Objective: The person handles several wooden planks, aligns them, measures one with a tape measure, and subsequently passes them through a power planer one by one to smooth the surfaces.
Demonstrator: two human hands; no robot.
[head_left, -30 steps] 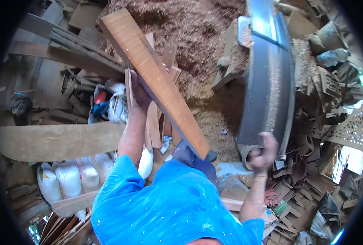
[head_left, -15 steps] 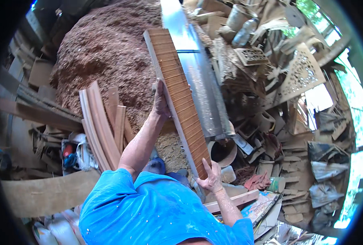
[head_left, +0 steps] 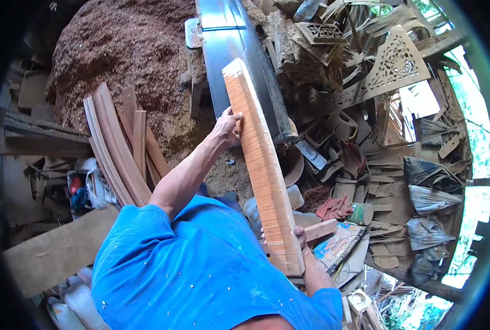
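Observation:
A long wooden plank (head_left: 261,176) with saw-marked orange grain and pale edges slants across the centre, its upper part over a long dark metal bed (head_left: 223,60) with a shiny top. My left hand (head_left: 228,124) grips the plank's left edge above its middle, fingers bent against it. My right hand (head_left: 299,236) holds the lower part from behind and the right side; some fingertips show at the left edge and the rest are hidden. The plank's lower end is near my blue shirt.
A large shavings pile (head_left: 107,49) fills the upper left, with curved timber strips (head_left: 113,148) against it. A wide board (head_left: 58,247) and white sacks (head_left: 71,302) lie lower left. Offcuts, carved panels (head_left: 393,66), bags (head_left: 426,231) and a short beam (head_left: 322,228) crowd the right.
My right hand went from beside the metal bed to the plank's lower part. The plank has turned more upright, showing a different face. My left hand shifted along its edge, and the view turned.

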